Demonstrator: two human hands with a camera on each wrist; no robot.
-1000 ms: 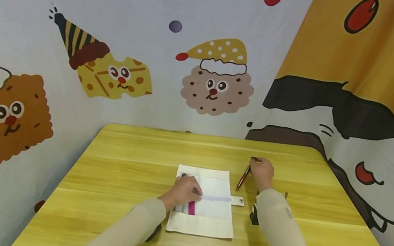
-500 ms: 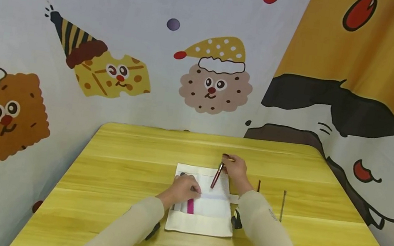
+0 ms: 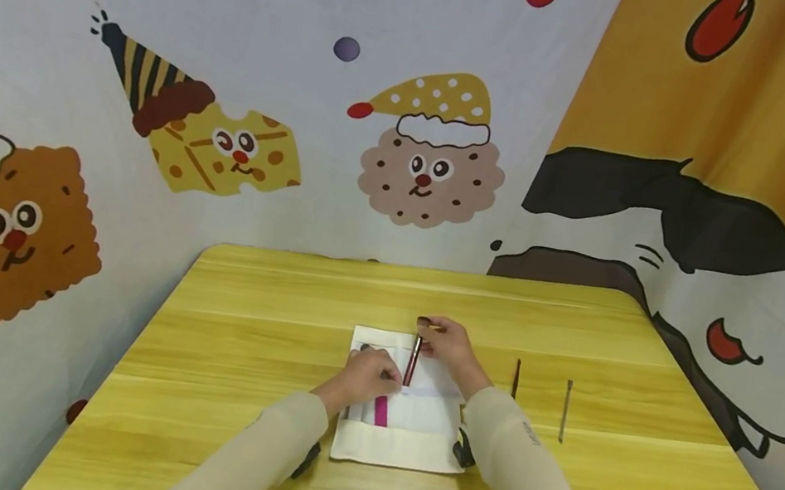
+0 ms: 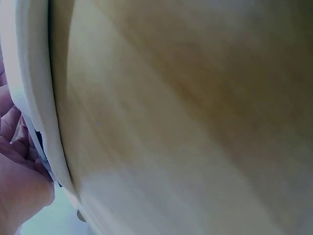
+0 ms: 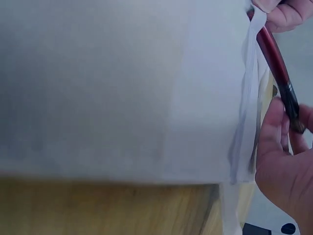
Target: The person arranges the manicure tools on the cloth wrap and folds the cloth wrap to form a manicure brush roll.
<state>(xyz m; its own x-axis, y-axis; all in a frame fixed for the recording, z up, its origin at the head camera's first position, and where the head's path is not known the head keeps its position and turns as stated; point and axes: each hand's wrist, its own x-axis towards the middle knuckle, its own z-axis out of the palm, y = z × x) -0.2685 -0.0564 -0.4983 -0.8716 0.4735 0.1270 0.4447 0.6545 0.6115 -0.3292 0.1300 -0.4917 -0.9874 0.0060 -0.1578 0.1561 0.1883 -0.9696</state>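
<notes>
A white fabric brush roll (image 3: 401, 451) lies unfolded on the table, with a pink strip (image 3: 380, 411) at its left. My left hand (image 3: 367, 375) rests over its left half. The right wrist view shows the left fingers pinching a white band (image 5: 248, 88) of the roll. My right hand (image 3: 450, 343) holds a makeup brush (image 3: 412, 363) with a dark red handle, gripping it near the bristles. The brush's handle end (image 5: 275, 58) points towards me and reaches the band beside the left fingers; its tip is hidden there. The left wrist view shows only part of the left hand (image 4: 22, 191) behind the roll's edge.
Two thin tools lie to the right on the wooden table (image 3: 265, 294): a dark slim brush (image 3: 515, 378) and a thin grey stick (image 3: 565, 412). A cartoon-printed cloth (image 3: 283, 4) hangs behind the table.
My right hand has carried the makeup brush leftwards from beside the roll to over its middle, and its handle end has come down to the band. The left hand has stayed in place.
</notes>
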